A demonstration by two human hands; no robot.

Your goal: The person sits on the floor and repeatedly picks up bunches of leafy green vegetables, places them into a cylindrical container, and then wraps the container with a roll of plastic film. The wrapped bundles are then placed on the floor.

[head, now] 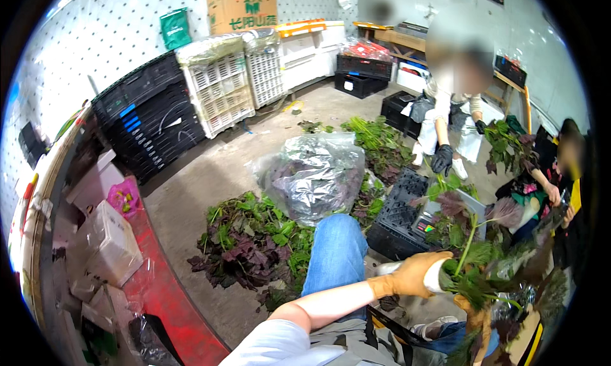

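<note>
My left hand (413, 274), in a tan work glove, is closed around a white, rounded object (434, 276) that may be a roll. Green and purple leafy stems (470, 266), which look like perilla, spread out just beyond it. Lower down, my right hand (477, 316) wears a matching glove and is partly covered by leaves. Its grip is hidden among the foliage. Close by, a scale (427, 218) with a small lit panel sits next to a black plastic crate (398, 213), with leaves over its plate.
Leaf heaps (248, 242) and a clear plastic bag of leaves (315, 175) lie on the floor. A red bench (167, 289) runs along the left. Stacked crates (148, 118) line the wall. A co-worker's black-gloved hand (442, 158) and another person (544, 175) are at right.
</note>
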